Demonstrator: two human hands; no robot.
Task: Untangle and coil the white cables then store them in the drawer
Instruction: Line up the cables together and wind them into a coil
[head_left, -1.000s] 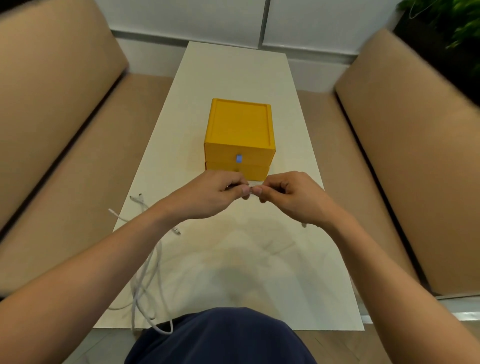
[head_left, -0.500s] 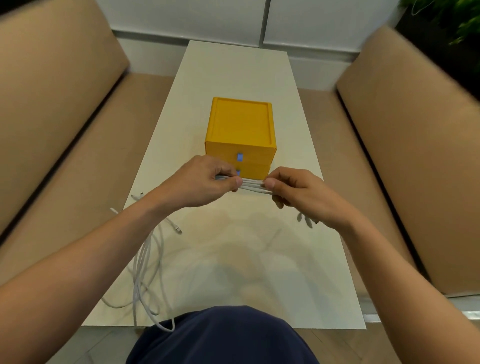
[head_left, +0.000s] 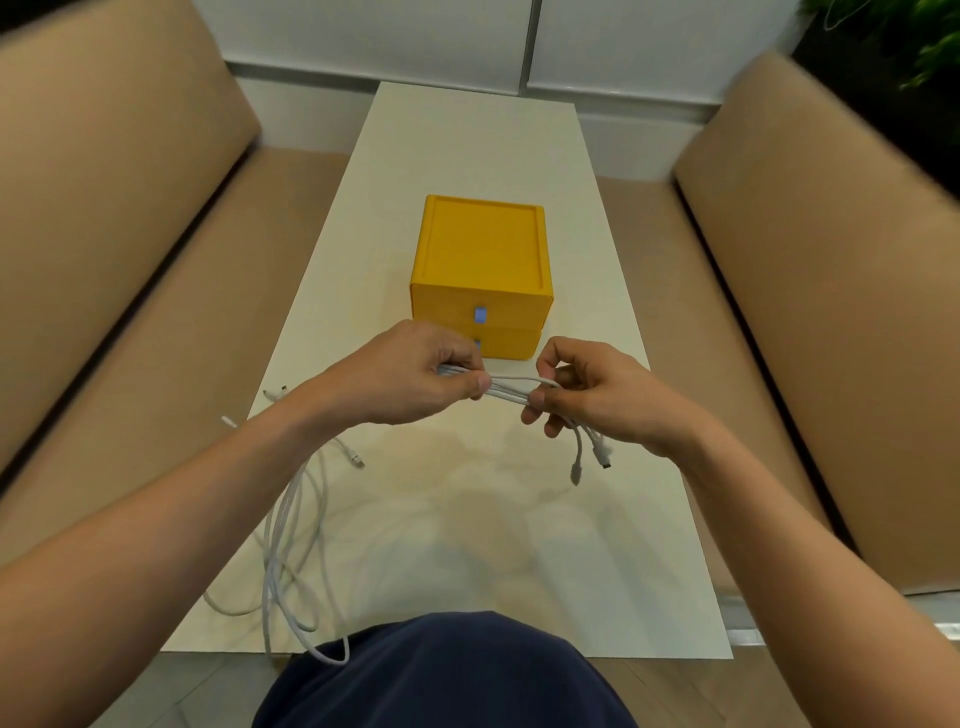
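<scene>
A bundle of white cables is stretched between my two hands just above the table. My left hand pinches one end of the bundle, and my right hand grips the other. Two plug ends dangle below my right hand. More white cable trails from under my left forearm in loose loops over the table's near left edge. Just beyond my hands stands the yellow drawer box, both of its drawers shut, a small blue tab on the upper one.
The long white table runs away from me between two tan sofas. A white wall closes the far end, with green plants at the top right. My dark blue lap is at the bottom.
My hands have drawn apart, so a longer stretch of the cable bundle shows between them. The plug ends now hang lower under my right hand.
</scene>
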